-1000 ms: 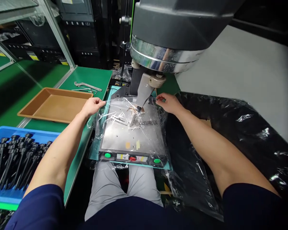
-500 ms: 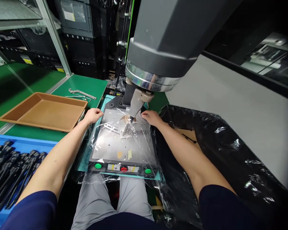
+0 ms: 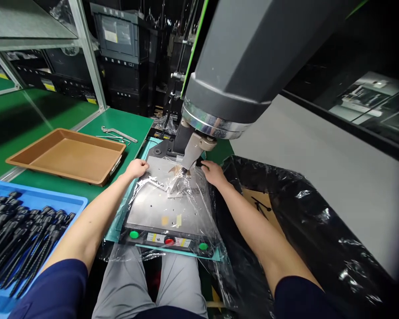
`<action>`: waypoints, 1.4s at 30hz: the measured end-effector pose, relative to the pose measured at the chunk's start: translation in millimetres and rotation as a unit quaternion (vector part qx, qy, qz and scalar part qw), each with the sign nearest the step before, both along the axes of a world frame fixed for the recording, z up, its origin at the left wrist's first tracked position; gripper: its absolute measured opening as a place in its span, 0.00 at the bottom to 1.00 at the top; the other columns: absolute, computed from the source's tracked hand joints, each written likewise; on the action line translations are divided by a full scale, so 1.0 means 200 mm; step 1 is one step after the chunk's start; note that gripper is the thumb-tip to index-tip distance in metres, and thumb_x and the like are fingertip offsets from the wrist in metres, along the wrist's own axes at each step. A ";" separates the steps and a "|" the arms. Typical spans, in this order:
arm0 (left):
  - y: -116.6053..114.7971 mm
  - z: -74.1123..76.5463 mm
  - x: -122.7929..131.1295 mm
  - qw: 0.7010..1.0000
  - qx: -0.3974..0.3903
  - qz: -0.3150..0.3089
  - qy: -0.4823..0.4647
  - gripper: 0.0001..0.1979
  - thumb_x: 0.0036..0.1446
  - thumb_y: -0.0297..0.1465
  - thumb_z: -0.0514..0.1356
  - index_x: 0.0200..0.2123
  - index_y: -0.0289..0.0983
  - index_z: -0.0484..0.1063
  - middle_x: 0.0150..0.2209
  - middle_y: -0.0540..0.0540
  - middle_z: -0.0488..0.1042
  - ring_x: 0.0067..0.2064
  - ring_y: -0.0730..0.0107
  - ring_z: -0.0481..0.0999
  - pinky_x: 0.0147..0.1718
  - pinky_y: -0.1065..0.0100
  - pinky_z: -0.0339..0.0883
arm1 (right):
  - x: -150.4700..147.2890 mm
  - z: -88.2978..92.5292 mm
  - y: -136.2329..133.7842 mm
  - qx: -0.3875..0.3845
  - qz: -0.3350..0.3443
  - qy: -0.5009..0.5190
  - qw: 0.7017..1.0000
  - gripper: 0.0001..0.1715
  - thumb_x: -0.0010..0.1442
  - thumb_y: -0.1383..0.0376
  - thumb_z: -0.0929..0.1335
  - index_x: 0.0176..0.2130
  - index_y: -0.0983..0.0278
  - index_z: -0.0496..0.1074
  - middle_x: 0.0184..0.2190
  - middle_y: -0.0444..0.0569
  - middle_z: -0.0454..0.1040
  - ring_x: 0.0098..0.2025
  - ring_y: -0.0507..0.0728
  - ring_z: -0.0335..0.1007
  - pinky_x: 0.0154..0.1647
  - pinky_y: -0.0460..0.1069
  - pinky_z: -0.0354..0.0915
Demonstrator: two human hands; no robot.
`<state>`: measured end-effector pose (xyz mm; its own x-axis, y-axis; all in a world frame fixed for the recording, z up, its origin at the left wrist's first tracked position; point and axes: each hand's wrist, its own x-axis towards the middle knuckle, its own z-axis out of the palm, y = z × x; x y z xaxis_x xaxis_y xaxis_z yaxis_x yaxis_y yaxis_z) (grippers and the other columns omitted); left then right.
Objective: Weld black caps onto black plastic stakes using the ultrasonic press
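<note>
Bridging both grips [image 3: 138,168] [image 3: 213,172], seemingly: film [image 3: 173,201]

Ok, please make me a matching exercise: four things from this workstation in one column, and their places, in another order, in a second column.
1 left hand
2 right hand
3 brown tray
4 blue bin

A holds the black parts
B on the green bench, near the wrench
C just right of the press tip
D at the metal plate, far left corner

Pairs: 1-D, 2-C, 3-B, 4-A
</note>
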<state>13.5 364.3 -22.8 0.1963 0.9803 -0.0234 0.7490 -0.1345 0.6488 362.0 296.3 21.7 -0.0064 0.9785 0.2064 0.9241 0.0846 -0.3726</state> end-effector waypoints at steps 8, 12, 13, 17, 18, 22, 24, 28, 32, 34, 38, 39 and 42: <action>0.01 -0.01 0.02 0.999 -0.008 -0.005 0.031 0.14 0.52 0.35 0.56 0.33 0.36 0.81 0.31 0.45 0.80 0.35 0.64 0.76 0.33 0.70 0.64 | -0.21 0.13 -0.24 0.111 0.180 0.110 0.971 0.21 0.61 0.59 0.66 0.52 0.62 0.74 0.55 0.53 0.71 0.60 0.61 0.63 0.63 0.57 0.58; 0.01 -0.03 0.04 0.999 -0.013 -0.007 0.034 0.15 0.53 0.36 0.57 0.36 0.37 0.81 0.31 0.45 0.80 0.34 0.64 0.76 0.33 0.70 0.64 | -0.32 0.12 -0.20 0.067 0.235 0.111 0.963 0.22 0.59 0.60 0.68 0.51 0.63 0.74 0.59 0.54 0.66 0.62 0.64 0.59 0.63 0.58 0.57; 0.01 -0.03 0.05 0.999 -0.013 -0.007 0.034 0.15 0.53 0.36 0.57 0.36 0.37 0.81 0.32 0.45 0.80 0.35 0.64 0.76 0.33 0.70 0.64 | -0.33 0.11 -0.19 0.056 0.232 0.115 0.964 0.22 0.58 0.59 0.69 0.51 0.63 0.74 0.58 0.54 0.67 0.62 0.65 0.60 0.62 0.59 0.58; 0.02 -0.06 0.05 0.999 -0.011 -0.002 0.039 0.12 0.52 0.35 0.58 0.35 0.38 0.81 0.32 0.46 0.80 0.35 0.65 0.77 0.34 0.71 0.66 | -0.33 0.05 -0.13 0.005 0.224 0.140 0.964 0.30 0.55 0.59 0.71 0.56 0.61 0.71 0.57 0.52 0.69 0.60 0.65 0.63 0.62 0.59 0.59; 0.02 -0.06 0.05 0.999 -0.012 -0.001 0.042 0.11 0.51 0.34 0.59 0.33 0.38 0.81 0.30 0.46 0.80 0.35 0.65 0.77 0.35 0.71 0.67 | -0.32 0.04 -0.13 -0.005 0.221 0.146 0.964 0.31 0.54 0.59 0.71 0.57 0.61 0.70 0.57 0.52 0.69 0.60 0.65 0.64 0.61 0.59 0.59; -0.01 -0.01 0.06 0.998 0.007 0.025 0.056 0.10 0.48 0.29 0.61 0.35 0.38 0.81 0.35 0.42 0.80 0.42 0.58 0.77 0.42 0.66 0.69 | -0.32 0.02 -0.13 -0.020 0.207 0.150 0.967 0.33 0.53 0.58 0.72 0.57 0.60 0.69 0.56 0.52 0.70 0.59 0.66 0.65 0.61 0.60 0.59; -0.06 0.05 0.09 0.995 0.075 0.056 0.039 0.16 0.53 0.29 0.58 0.44 0.36 0.78 0.46 0.38 0.78 0.51 0.54 0.74 0.51 0.60 0.66 | -0.32 0.03 -0.13 -0.022 0.208 0.147 0.967 0.32 0.53 0.58 0.72 0.57 0.61 0.69 0.57 0.53 0.70 0.60 0.66 0.64 0.62 0.61 0.58; -0.23 0.19 0.25 0.953 0.282 -0.041 -0.106 0.19 0.61 0.34 0.54 0.52 0.36 0.72 0.54 0.39 0.73 0.58 0.58 0.68 0.60 0.57 0.59 | -0.33 0.04 -0.13 -0.020 0.215 0.146 0.965 0.33 0.53 0.59 0.72 0.57 0.60 0.68 0.57 0.52 0.70 0.60 0.66 0.65 0.61 0.61 0.59; -0.36 0.21 0.43 0.939 0.229 -0.203 -0.156 0.31 0.56 0.46 0.59 0.59 0.35 0.66 0.60 0.37 0.68 0.60 0.55 0.66 0.60 0.55 0.59 | -0.34 0.05 -0.14 -0.019 0.222 0.142 0.964 0.33 0.54 0.61 0.72 0.58 0.61 0.66 0.56 0.54 0.70 0.58 0.66 0.66 0.58 0.60 0.62; -0.38 0.19 0.46 0.948 0.168 -0.210 -0.173 0.35 0.56 0.47 0.60 0.62 0.36 0.61 0.60 0.37 0.68 0.60 0.53 0.68 0.58 0.54 0.61 | -0.33 0.05 -0.14 -0.019 0.236 0.126 0.963 0.35 0.54 0.62 0.72 0.59 0.61 0.64 0.57 0.56 0.69 0.59 0.66 0.65 0.59 0.60 0.61; -0.36 0.16 0.46 0.955 0.112 -0.193 -0.193 0.35 0.54 0.48 0.62 0.61 0.37 0.62 0.56 0.40 0.72 0.55 0.53 0.72 0.54 0.56 0.64 | -0.31 0.05 -0.14 -0.030 0.252 0.068 0.965 0.40 0.52 0.61 0.74 0.61 0.64 0.60 0.58 0.61 0.66 0.60 0.69 0.63 0.58 0.61 0.61; -0.35 0.16 0.46 0.957 0.107 -0.194 -0.189 0.35 0.53 0.48 0.62 0.59 0.37 0.63 0.54 0.40 0.73 0.54 0.53 0.73 0.53 0.57 0.65 | -0.31 0.05 -0.13 -0.035 0.248 0.055 0.967 0.40 0.53 0.61 0.73 0.61 0.64 0.60 0.57 0.61 0.67 0.59 0.70 0.64 0.57 0.62 0.62; -0.34 0.16 0.45 0.958 0.102 -0.205 -0.174 0.32 0.51 0.48 0.63 0.56 0.37 0.66 0.50 0.42 0.76 0.51 0.56 0.75 0.50 0.60 0.66 | -0.30 0.04 -0.12 -0.052 0.234 0.040 0.970 0.38 0.55 0.57 0.72 0.60 0.66 0.59 0.55 0.63 0.69 0.56 0.71 0.67 0.54 0.62 0.63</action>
